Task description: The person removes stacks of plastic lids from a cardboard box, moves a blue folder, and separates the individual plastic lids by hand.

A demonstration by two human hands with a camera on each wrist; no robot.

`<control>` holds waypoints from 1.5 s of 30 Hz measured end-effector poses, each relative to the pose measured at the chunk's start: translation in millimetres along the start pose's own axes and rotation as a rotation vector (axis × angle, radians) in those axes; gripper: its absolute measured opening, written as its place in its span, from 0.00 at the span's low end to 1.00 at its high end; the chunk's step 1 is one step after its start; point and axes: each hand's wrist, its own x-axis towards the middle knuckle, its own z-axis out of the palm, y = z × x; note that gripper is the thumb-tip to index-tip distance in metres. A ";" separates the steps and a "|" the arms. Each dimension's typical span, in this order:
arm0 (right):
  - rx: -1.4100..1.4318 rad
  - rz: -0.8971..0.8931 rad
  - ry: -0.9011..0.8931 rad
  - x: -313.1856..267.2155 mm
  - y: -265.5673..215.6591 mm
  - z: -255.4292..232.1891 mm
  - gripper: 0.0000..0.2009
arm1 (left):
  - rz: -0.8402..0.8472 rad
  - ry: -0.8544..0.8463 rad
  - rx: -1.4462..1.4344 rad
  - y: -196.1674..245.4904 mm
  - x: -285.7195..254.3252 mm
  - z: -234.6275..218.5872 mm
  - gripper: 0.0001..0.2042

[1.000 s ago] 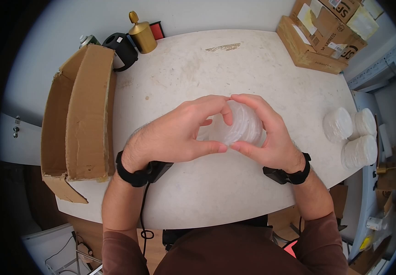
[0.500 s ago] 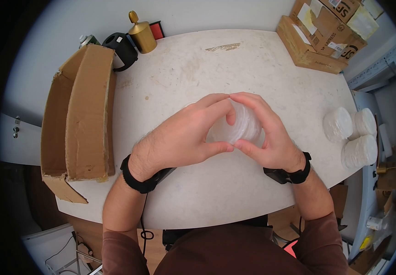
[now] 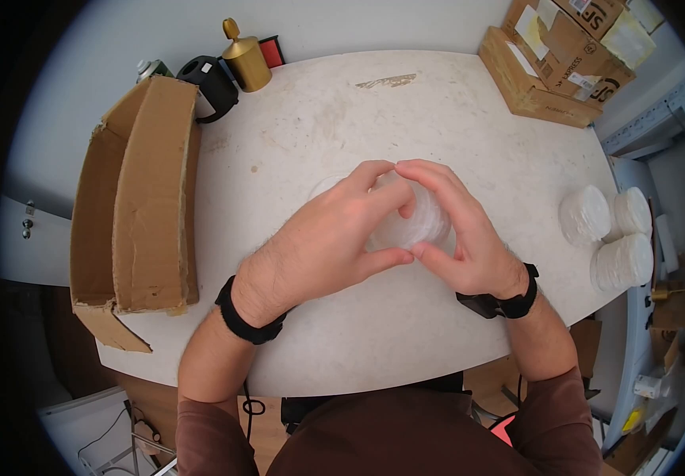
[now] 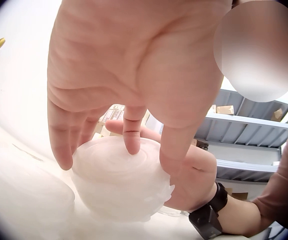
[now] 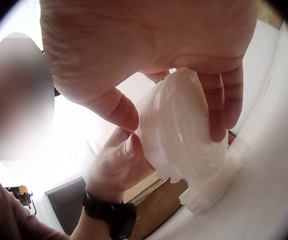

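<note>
Both hands hold a stack of round translucent plastic lids (image 3: 430, 220) with small tabs at the edges, over the middle of the table. My left hand (image 3: 323, 234) grips it from the left, thumb at the near edge, fingertips at the rim. In the left wrist view one left finger (image 4: 132, 135) bends onto the flat top of the stack (image 4: 111, 160). Around the right side curve the thumb and fingers of my right hand (image 3: 469, 234). Both thumb tips sit close together. Beyond the left hand, the pale rim of another translucent round piece (image 3: 323, 187) shows, mostly hidden.
Several wrapped round white stacks (image 3: 584, 214) stand at the table's right edge. An open cardboard box (image 3: 152, 198) fills the left side. Behind it are a black canister (image 3: 209, 87) and a gold container (image 3: 247, 67). Shipping boxes (image 3: 556, 71) occupy the back right corner.
My left hand has slid slightly rightward over the stack, its wrist swinging nearer the body. The other piece's rim now shows beyond it. The right hand stays nearly in place.
</note>
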 end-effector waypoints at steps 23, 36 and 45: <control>0.054 0.081 0.081 -2.0 0.2 1.7 0.42 | -0.109 -0.056 -0.335 -14.7 5.3 -20.9 0.31; 0.066 0.086 0.111 -2.5 2.0 2.3 0.41 | -0.111 0.008 -0.369 -12.1 4.8 -22.0 0.34; 0.006 0.076 0.137 -2.1 2.0 1.0 0.40 | -0.078 0.091 -0.109 -9.2 1.5 -27.8 0.35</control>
